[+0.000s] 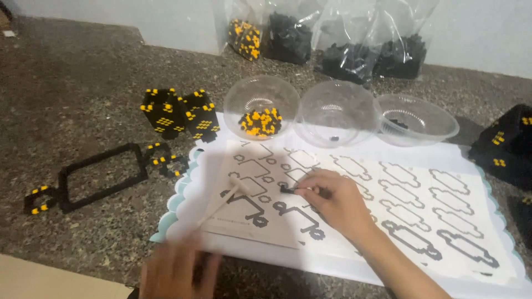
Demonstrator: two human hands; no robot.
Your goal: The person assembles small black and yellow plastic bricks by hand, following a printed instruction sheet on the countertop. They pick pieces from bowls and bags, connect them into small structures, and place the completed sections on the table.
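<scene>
R hand point(338, 202) is resting on the white template sheet point(421, 194), fingers pinched closed on a small black piece point(287, 189), which is touching the sheet near its middle-left outlines. L hand point(174, 271) is hovering just off the sheet's near-left corner, blurred, fingers curled around the end of a thin light-coloured stick point(221, 204); the stick is slanting up over the sheet w/ its tip near the black piece but apart from it. Exact grip on the stick can't be told bc of blur.

Behind the sheet's far edge three clear bowls are sitting in a row: left bowl point(261, 105) w/ yellow & black bits, middle bowl point(337, 112) w/ one dark bit, right bowl point(417, 119) w/ a few dark bits. Further behind, clear bags point(332, 39) of black & yellow pieces are leaning at the wall. Left of the sheet a black rectangular frame point(102, 176) & two black-yellow blocks point(178, 113) are lying on the speckled counter point(72, 88). Right of the sheet, another black-yellow block point(507, 141) is sitting at the edge of view
</scene>
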